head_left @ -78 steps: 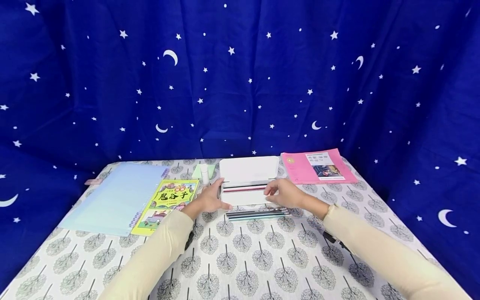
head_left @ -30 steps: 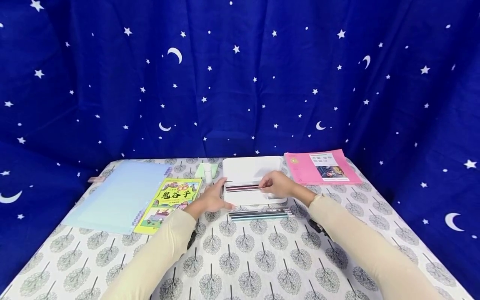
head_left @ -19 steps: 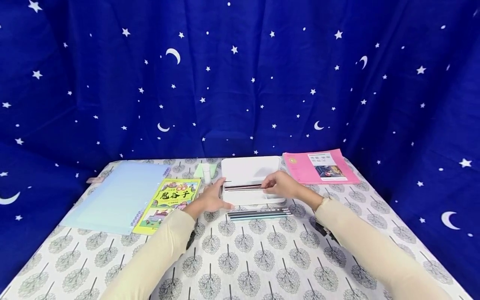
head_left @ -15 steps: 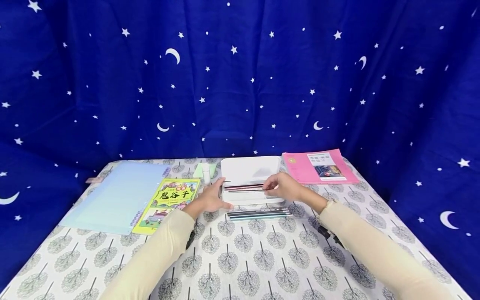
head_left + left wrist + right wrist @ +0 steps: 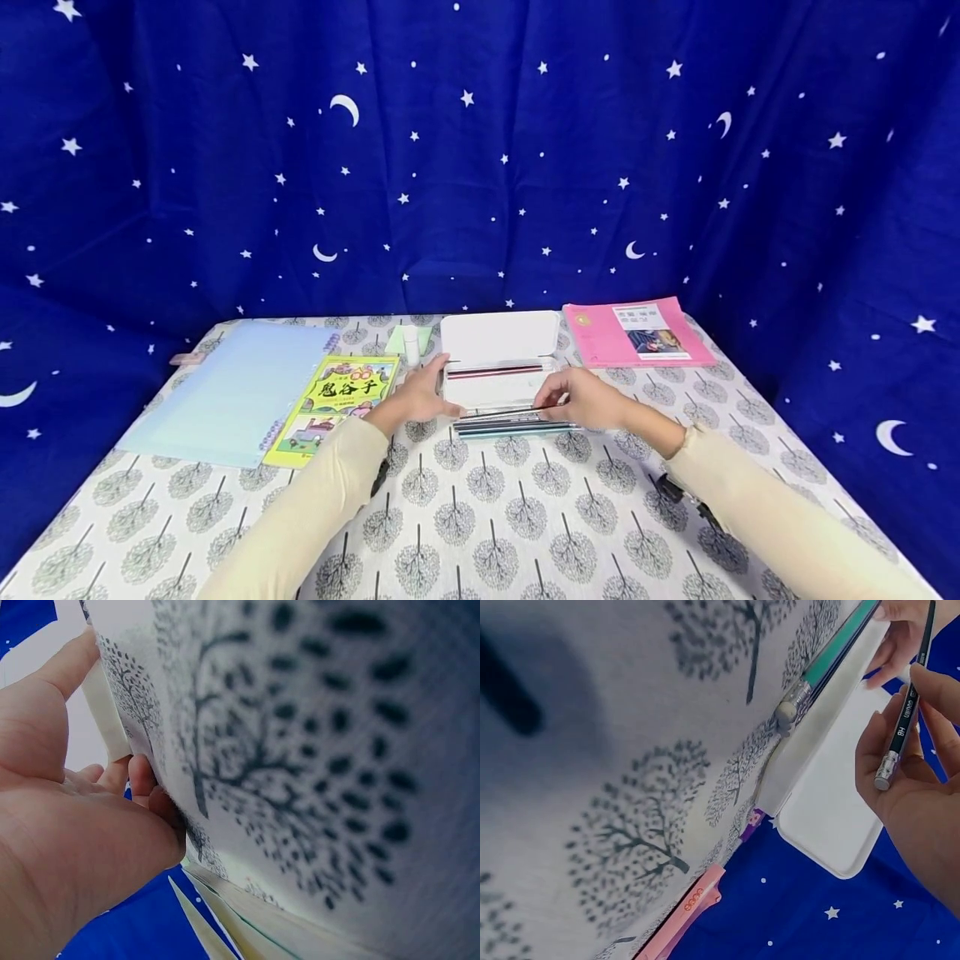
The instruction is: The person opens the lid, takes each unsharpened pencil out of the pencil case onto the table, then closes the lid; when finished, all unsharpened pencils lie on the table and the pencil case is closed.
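Observation:
An open white pencil case (image 5: 487, 390) lies mid-table, its lid (image 5: 498, 336) tilted back. Dark and red pencils (image 5: 495, 372) lie along its rear inside. My left hand (image 5: 416, 400) spans the case's left end, thumb at the front, fingers at the back. Between the thumb and fingers of my right hand (image 5: 588, 402) is a black pencil (image 5: 901, 724), its eraser end towards the right wrist camera. In the head view this pencil lies across the case's front edge, close over a row of several pencils (image 5: 517, 430) on the cloth, among them a teal one (image 5: 832, 649).
A white glue stick (image 5: 411, 345) stands behind my left hand, beside a pale green paper pad (image 5: 393, 342). Further left are a yellow book (image 5: 307, 446) and a light blue folder (image 5: 232, 392). A pink book (image 5: 596, 337) lies at the back right.
My right hand has lifted the black pencil out of the case and brought it nearer to me, over the row of pencils. The left hand stays at the case's end.

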